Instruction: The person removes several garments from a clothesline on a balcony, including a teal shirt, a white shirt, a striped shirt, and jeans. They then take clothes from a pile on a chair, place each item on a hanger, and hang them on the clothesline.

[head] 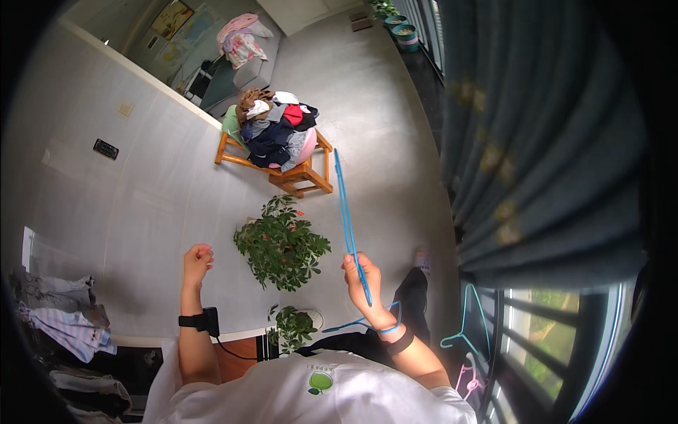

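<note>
My right hand [362,278] grips a blue clothes hanger [345,212], which appears edge-on and stretches up and away over the floor. A further blue hanger part [354,324] curves by my right wrist; whether it belongs to the same hanger I cannot tell. My left hand [197,262] is raised in front of the wall, fingers curled in, and nothing shows in it. Ahead, a heap of clothes [273,130] in dark blue, grey, brown, red and white fills a pink basin [307,146] on a wooden chair [302,177].
A leafy potted plant [283,244] stands between my hands and the chair, a smaller plant [294,326] nearer me. At right hang a dark curtain [540,148], a teal hanger [466,323] and a pink hanger [469,379] by the window bars. Clothes [69,323] lie at left.
</note>
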Motion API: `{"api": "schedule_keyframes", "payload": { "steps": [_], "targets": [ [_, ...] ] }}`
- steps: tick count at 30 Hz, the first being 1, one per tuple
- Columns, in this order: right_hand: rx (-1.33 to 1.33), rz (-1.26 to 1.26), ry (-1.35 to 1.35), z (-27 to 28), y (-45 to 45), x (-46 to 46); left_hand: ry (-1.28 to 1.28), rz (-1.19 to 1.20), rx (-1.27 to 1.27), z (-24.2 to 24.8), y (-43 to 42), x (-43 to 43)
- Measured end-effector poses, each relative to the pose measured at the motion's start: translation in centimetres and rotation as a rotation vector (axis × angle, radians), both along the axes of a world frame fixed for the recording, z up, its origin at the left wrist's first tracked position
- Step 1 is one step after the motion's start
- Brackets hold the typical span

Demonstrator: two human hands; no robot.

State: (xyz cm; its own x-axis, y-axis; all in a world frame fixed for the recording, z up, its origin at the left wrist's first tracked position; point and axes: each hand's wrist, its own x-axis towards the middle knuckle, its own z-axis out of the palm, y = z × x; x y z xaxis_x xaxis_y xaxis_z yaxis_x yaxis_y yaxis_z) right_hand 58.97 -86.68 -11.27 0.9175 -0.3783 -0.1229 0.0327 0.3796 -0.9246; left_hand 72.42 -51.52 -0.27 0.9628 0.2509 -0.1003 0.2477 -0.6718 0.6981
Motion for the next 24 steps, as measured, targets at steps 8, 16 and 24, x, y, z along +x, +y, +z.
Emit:
{"api": "schedule_keyframes", "payload": {
  "steps": [8, 16, 24],
  "targets": [
    [-0.137, 0.057, 0.015, 0.3, -9.2, 24.6, 0.302, 0.043, -0.164, -8.4, -3.3, 16.6],
    [-0.287, -0.012, -0.005, -3.6, -7.3, 43.2, 0.062, -0.186, 0.089, -15.0, -4.5, 41.3],
    [-0.263, 0.026, 0.411, -5.4, 1.1, 60.3, -0.088, -0.122, 0.586, -14.2, -7.8, 74.3]
  ]
}}
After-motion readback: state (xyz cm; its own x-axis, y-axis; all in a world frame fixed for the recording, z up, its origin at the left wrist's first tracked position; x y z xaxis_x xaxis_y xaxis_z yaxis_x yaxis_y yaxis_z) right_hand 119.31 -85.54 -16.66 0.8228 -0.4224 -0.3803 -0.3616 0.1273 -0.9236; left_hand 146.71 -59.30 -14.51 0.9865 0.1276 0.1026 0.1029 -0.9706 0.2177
